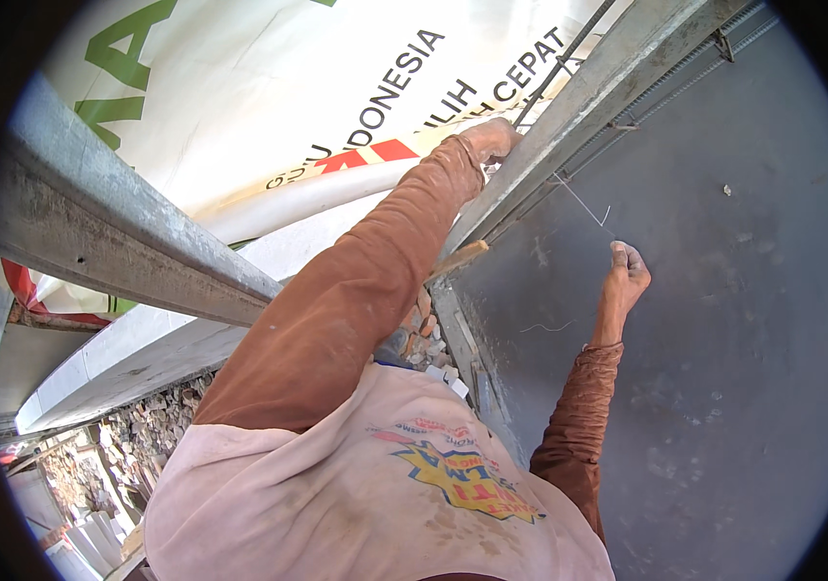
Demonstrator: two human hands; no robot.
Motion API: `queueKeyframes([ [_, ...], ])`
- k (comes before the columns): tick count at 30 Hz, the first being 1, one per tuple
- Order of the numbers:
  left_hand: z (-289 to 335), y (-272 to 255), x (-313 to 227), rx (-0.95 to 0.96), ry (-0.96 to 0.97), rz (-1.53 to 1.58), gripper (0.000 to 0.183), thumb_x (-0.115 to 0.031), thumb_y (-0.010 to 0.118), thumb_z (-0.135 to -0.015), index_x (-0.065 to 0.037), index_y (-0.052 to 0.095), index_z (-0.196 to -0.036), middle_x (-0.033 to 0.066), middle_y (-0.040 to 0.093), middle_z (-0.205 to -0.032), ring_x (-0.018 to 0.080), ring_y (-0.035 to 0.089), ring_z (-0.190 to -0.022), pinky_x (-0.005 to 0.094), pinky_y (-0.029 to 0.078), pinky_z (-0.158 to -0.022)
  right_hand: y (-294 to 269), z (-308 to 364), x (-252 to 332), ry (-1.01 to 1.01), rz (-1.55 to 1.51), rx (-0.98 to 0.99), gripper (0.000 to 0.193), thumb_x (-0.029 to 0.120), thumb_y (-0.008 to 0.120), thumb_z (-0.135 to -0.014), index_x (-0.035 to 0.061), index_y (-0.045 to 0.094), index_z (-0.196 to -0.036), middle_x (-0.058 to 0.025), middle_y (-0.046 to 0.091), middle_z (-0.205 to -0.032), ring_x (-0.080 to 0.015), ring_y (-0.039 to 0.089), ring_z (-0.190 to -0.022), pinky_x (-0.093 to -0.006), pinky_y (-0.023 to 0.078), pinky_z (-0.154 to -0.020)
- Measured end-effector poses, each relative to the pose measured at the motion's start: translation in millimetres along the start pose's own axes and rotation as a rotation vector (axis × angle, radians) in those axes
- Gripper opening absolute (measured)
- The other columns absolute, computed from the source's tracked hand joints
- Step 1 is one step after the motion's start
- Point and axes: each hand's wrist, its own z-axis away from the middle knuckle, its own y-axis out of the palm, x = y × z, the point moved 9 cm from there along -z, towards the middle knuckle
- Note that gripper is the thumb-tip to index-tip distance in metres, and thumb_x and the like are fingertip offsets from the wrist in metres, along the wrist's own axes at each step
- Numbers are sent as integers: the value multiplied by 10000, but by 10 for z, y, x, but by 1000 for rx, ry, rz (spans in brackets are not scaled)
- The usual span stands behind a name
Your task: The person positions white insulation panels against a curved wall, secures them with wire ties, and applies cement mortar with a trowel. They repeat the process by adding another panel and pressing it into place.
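Observation:
My right hand [630, 269] is over the dark grey flat surface, thumb and fingers pinched on a thin tie wire [583, 204]. The wire is bent and runs from the fingertips up to the steel bars [617, 129] beside a long board [569, 116]. On the board's other side, my left hand [491, 140] is closed, with the fingers curled down against the board's edge. What those fingers hold, if anything, is hidden. A dark steel bar [561, 66] runs just past that hand.
A grey metal beam [133, 213] crosses at the left. Behind it hangs a large white printed sheet [240, 107]. A loose wire piece [549, 327] lies on the dark grey surface [723, 368]. Rubble [423, 334] and a wood piece [460, 259] are by the board's near end.

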Motion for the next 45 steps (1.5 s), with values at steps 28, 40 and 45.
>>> queueKeyframes([
  [28,1984,-255,-537,-829,862,-700,102,-100,676,-826,-26,692,-893,146,645,-839,311,634,-741,422,509,-705,85,667,51,267,-185,195,162,127,640,-914,-11,724,-892,38,585,-691,-25,430,-606,-205,324,-550],
  [40,2076,616,1422,86,153,-331,246,-194,687,-912,-40,677,-1103,104,684,-1042,175,643,-876,329,512,-798,1027,1549,683,671,-906,492,106,123,545,-987,34,598,-965,8,512,-639,-60,384,-438,-213,278,-389],
  [45,2263,840,1102,128,399,-213,425,-215,699,-902,-7,592,-1258,140,659,-1075,197,646,-929,347,521,-819,1254,1565,846,655,-1007,510,123,130,524,-994,29,594,-997,-30,594,-711,-124,553,-534,-241,467,-493],
])
